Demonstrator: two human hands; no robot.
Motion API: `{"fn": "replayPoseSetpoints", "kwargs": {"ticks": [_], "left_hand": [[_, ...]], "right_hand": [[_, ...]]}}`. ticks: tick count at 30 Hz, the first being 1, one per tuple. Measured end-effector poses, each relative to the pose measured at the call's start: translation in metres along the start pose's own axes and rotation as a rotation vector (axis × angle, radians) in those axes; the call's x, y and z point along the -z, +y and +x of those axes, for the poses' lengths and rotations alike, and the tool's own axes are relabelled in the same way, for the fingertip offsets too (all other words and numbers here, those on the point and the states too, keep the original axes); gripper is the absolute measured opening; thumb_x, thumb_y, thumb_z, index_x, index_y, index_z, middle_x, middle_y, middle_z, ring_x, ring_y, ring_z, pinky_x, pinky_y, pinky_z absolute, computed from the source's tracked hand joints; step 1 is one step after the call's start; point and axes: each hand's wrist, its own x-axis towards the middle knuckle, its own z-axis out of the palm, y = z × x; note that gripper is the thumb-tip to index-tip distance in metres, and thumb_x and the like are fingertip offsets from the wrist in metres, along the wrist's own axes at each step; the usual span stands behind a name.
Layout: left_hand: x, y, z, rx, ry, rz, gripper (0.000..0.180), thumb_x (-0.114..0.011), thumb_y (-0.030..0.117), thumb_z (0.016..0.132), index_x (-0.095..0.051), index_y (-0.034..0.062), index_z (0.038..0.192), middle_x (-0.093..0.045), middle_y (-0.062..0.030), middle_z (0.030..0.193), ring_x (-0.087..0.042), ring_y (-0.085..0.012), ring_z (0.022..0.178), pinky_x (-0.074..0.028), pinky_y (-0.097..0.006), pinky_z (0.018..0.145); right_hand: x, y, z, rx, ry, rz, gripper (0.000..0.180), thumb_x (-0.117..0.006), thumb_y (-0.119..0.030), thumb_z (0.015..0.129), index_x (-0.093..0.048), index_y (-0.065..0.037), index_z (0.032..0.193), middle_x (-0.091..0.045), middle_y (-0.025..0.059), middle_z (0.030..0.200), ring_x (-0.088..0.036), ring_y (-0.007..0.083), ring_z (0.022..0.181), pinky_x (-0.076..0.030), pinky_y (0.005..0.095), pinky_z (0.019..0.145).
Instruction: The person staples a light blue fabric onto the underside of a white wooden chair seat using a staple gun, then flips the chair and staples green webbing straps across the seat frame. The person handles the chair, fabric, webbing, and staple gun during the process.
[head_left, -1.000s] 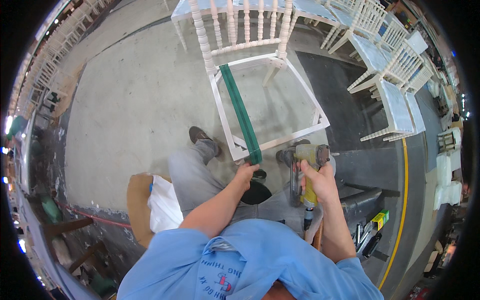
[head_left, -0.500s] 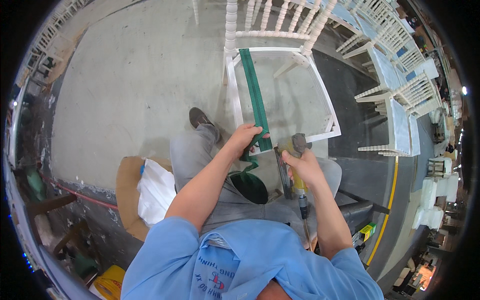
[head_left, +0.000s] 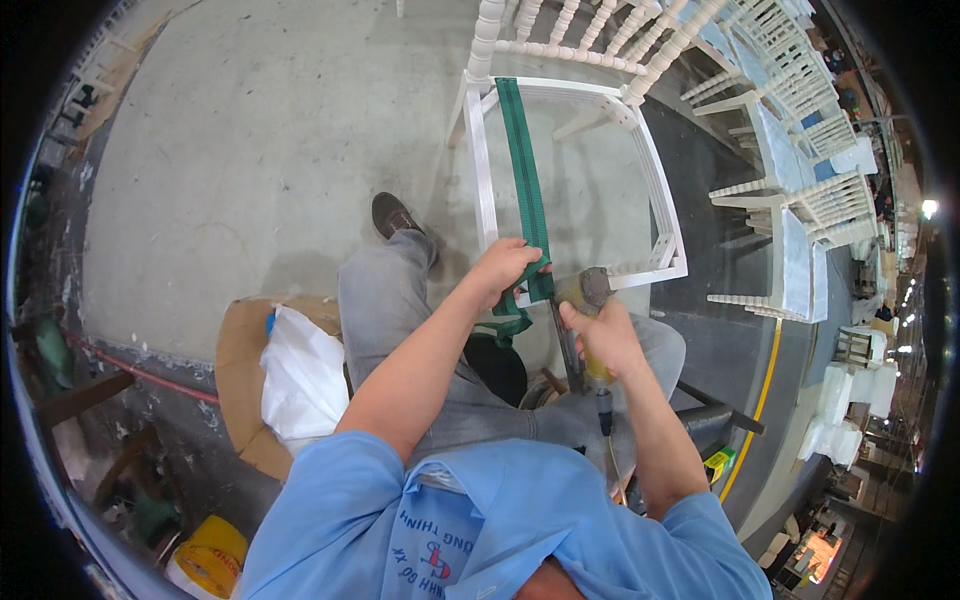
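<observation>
A white chair [head_left: 662, 225] with a turned-spindle back stands before me, its seat an open frame. One strip of green webbing [head_left: 521, 160] spans that frame from the back rail to the front rail, near the left side. My left hand [head_left: 508, 272] grips the webbing at the front rail, and the loose end hangs below my fingers. My right hand [head_left: 603, 337] is wrapped round a yellow pneumatic stapler [head_left: 595, 365], its nose against or very near the front rail beside the webbing. An air hose runs from its lower end toward me.
Several white chairs with pale blue seats [head_left: 770, 150] line the right. At my left is an open cardboard box [head_left: 240, 370] with a white plastic bag [head_left: 303, 380]. A yellow tub [head_left: 212, 560] sits lower left. My shoe [head_left: 394, 214] rests on the grey floor.
The chair appears shifted slightly right in view. My left hand has moved a little right and up along with the webbing, whose loose end has swung upward. The stapler stays in my right hand.
</observation>
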Motion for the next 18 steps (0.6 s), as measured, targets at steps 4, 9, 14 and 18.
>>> {"fn": "replayPoseSetpoints", "kwargs": {"ticks": [4,9,14,18], "left_hand": [[-0.001,0.004,-0.002,0.01,-0.014,0.006,0.025,-0.059,0.023,0.098,-0.069,0.0031,0.11,-0.076,-0.0056,0.101,-0.066,-0.0153,0.073,-0.046,-0.034,0.052],[0.005,0.001,-0.001,0.009,-0.011,-0.026,0.026,-0.061,0.021,0.096,-0.069,0.0009,0.11,-0.076,-0.0075,0.103,-0.068,-0.0177,0.078,-0.05,-0.036,0.057],[0.011,0.002,0.003,0.005,-0.066,-0.035,0.025,-0.062,0.02,0.097,-0.069,0.0006,0.112,-0.076,-0.0095,0.102,-0.069,-0.0185,0.081,-0.052,-0.036,0.06],[0.008,0.001,-0.002,-0.022,-0.112,-0.022,0.027,-0.063,0.023,0.099,-0.067,-0.0008,0.112,-0.077,-0.0105,0.102,-0.068,-0.0167,0.075,-0.05,-0.033,0.056]], "right_hand": [[-0.006,0.001,-0.001,0.021,0.007,-0.021,0.036,-0.077,-0.032,0.094,-0.065,0.001,0.102,-0.063,0.0045,0.073,-0.059,0.0127,0.053,-0.048,0.0309,0.047],[-0.014,-0.006,-0.006,0.03,-0.015,-0.011,0.036,-0.078,-0.031,0.094,-0.065,0.001,0.105,-0.064,0.004,0.075,-0.059,0.0126,0.054,-0.048,0.0306,0.047],[-0.02,-0.002,-0.007,0.062,-0.039,0.048,0.034,-0.077,-0.03,0.095,-0.066,0.0,0.108,-0.066,0.0036,0.078,-0.059,0.0125,0.054,-0.049,0.0303,0.048],[0.025,-0.006,-0.045,0.095,0.044,0.195,0.033,-0.077,-0.028,0.096,-0.066,-0.001,0.11,-0.068,0.004,0.084,-0.06,0.0122,0.056,-0.049,0.031,0.048]]}}
